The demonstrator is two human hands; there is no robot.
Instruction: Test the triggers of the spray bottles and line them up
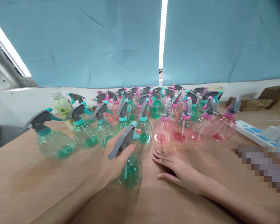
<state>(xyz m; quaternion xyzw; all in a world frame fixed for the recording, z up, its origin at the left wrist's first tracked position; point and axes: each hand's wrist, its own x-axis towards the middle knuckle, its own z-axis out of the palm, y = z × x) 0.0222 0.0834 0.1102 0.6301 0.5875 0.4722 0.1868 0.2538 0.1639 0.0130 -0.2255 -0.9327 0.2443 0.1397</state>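
My left hand (118,155) is wrapped round the neck of a green spray bottle (131,172) with a grey trigger head and teal nozzle. That bottle is near the front, its clear green body showing below my fingers. My right hand (174,166) lies on the wooden table (168,205) with its fingers stretched out, holding nothing. Just beyond its fingertips stands a pink spray bottle (162,133). Another green spray bottle (144,132) stands behind the one in my left hand.
Several green and pink spray bottles stand in rows toward the wall, with a green one (54,144) at far left. Behind it is a pale green bottle with a white cap (62,104). At right lie a white power strip (254,132) and brown cardboard (254,104). Blue curtains (95,43) hang behind.
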